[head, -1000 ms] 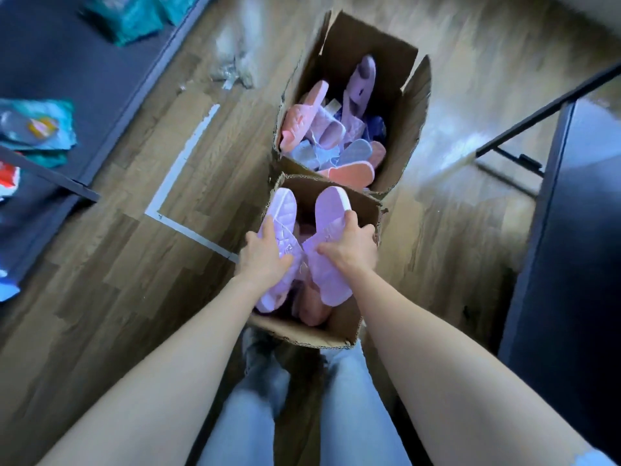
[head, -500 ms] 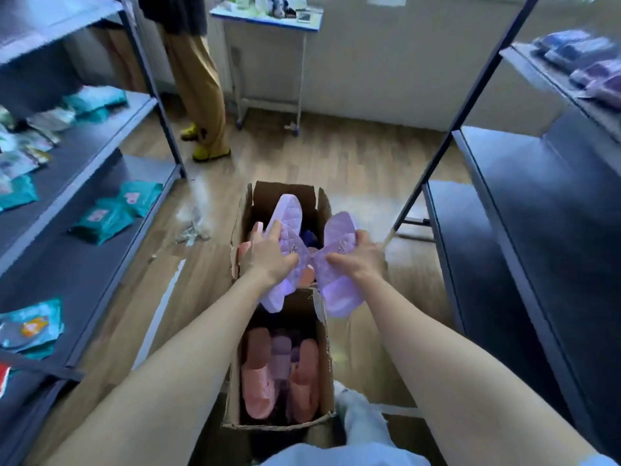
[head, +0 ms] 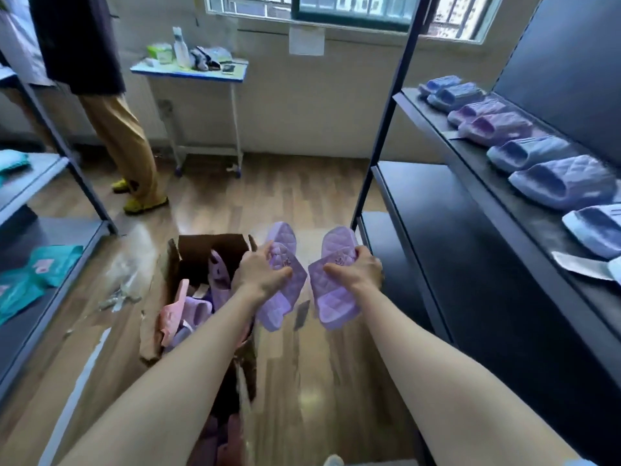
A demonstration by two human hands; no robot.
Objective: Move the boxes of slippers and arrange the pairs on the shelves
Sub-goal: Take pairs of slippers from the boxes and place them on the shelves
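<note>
Fingers (head: pixel 364 254) curled round slippers (head: pixel 284 297), L hand (head: pixel 260 274), R hand (head: pixel 357 274); arms fwd, prob. level.

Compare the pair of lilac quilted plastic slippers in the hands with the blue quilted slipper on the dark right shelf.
The lilac slippers are pale purple, the blue slipper light blue. The lilac slippers are held tilted in the air by the left hand and right hand; the blue slipper rests flat on the dark shelf. Both are quilted slides.
</note>
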